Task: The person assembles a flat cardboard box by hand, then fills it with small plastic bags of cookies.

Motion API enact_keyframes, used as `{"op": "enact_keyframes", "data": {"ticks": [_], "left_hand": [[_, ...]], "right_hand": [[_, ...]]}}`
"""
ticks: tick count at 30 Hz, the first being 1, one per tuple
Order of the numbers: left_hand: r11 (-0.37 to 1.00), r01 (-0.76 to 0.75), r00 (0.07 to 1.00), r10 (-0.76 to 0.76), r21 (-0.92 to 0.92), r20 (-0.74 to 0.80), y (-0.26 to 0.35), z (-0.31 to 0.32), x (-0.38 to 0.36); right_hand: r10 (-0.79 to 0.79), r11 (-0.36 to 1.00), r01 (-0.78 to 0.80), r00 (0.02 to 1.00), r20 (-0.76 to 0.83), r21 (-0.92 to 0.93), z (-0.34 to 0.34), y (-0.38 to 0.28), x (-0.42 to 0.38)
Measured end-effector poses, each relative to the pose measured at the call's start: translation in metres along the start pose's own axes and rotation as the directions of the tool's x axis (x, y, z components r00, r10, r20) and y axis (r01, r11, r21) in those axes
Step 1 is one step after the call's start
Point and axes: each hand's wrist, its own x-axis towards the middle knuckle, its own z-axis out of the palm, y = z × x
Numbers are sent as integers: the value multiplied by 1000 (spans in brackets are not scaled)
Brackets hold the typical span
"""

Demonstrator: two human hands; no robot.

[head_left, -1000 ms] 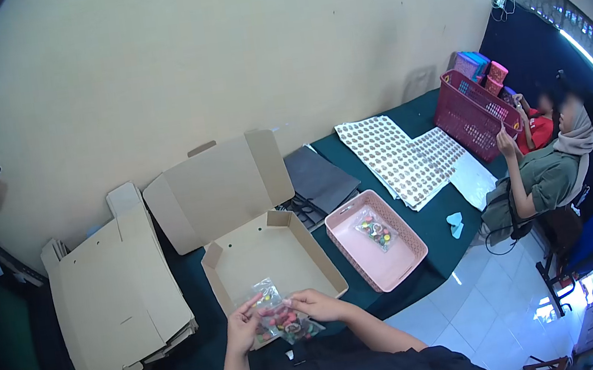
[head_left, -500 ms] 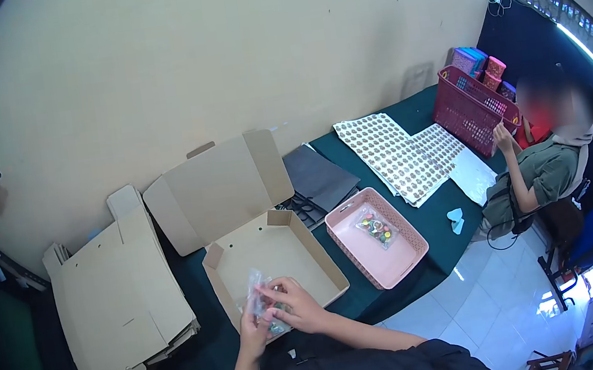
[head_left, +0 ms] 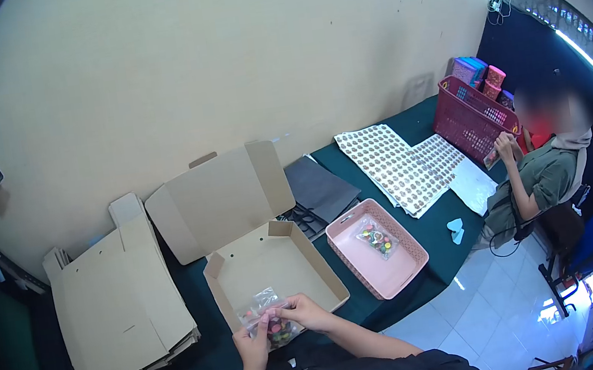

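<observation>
A small clear plastic bag of colourful round pieces [head_left: 279, 329] is pinched between my two hands, over the front edge of an open cardboard box [head_left: 269, 263]. My left hand [head_left: 253, 340] grips the bag's left side near its top. From the right, my right hand [head_left: 304, 313] closes on the upper edge, its fingertips almost touching those of my left hand. Right of the box, a pink basket [head_left: 398, 273] holds a similar filled bag [head_left: 376, 239].
Flattened cardboard boxes [head_left: 114, 306] are stacked at the left. Black paper bags [head_left: 320, 185] lie behind the pink basket. Sticker sheets [head_left: 392, 169] and a maroon basket [head_left: 471, 117] are farther right. Another person [head_left: 546, 178] stands at the table's right end, holding a small packet.
My hands have straightened the bag and spread apart along its top edge, so its colourful contents show. The other person's hands have lowered slightly, with a packet now visible in them.
</observation>
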Motion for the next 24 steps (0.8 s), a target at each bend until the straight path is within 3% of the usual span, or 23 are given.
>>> {"op": "enact_keyframes", "data": {"ticks": [3,5,7,8,10,14,16,24], "left_hand": [[989,-119,993,117,87,33,-5,-8,5],[990,-112,988,102,83,112,-4,-17,7],[991,-135,948,129,1,290,6,-23,10],[991,-133,949,127,2,290,13,-23,10],[997,-78,924,82,-26,374,27,-19,11],[1000,20,962,-23,16,273,23,-19,12],[962,-241,942,200,130,270,30,-21,18],[952,-251,961,223,174,165,19,-27,21]], "right_hand": [[-76,995,79,996,48,-59,0,-11,-4],[-62,991,73,994,93,-115,-3,-11,-6],[-157,968,186,972,173,-170,-7,-20,-11],[-143,965,180,970,195,-188,-10,-22,-12],[-166,962,196,973,161,-192,-11,-29,-14],[-297,920,302,953,58,-249,-14,-27,-12],[-331,901,326,943,30,-287,-15,-25,-12],[-379,898,326,914,-144,-295,-9,-22,-14]]}}
